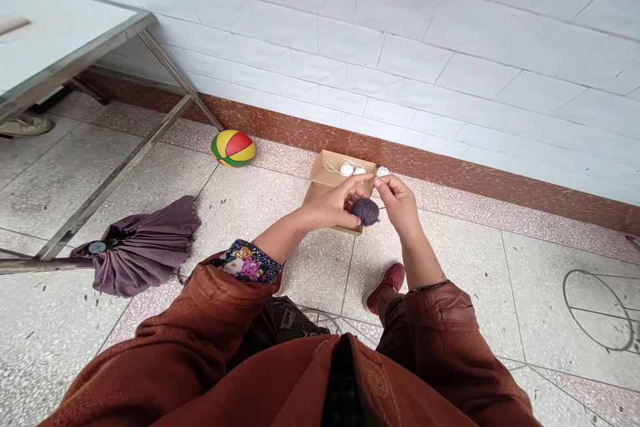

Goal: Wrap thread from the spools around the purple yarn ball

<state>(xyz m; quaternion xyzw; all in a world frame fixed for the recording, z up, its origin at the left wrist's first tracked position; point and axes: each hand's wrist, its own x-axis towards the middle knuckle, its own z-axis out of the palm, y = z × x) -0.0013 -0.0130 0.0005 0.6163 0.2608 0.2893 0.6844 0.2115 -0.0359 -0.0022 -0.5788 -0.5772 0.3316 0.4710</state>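
A dark purple ball of yarn [365, 211] is gripped in my left hand [336, 205], thumb below it and index finger stretched out above. To its right, my right hand [398, 201] is raised with thumb and index finger pinched together. Whatever lies in that pinch is too fine to make out. Beneath the hands stands an open cardboard box [325, 163] with white balls of yarn [347, 167] and a loose white strand inside. Another white ball [383, 171] shows just past my right fingertips, beside the box.
A yellow, red and green ball [233, 148] rests by the leg of a metal-framed table [145, 20]. A folded purple umbrella [145, 247] lies on the floor at left. The tiled wall [320, 47] rises behind the box. A thin wire ring [597, 310] is at right.
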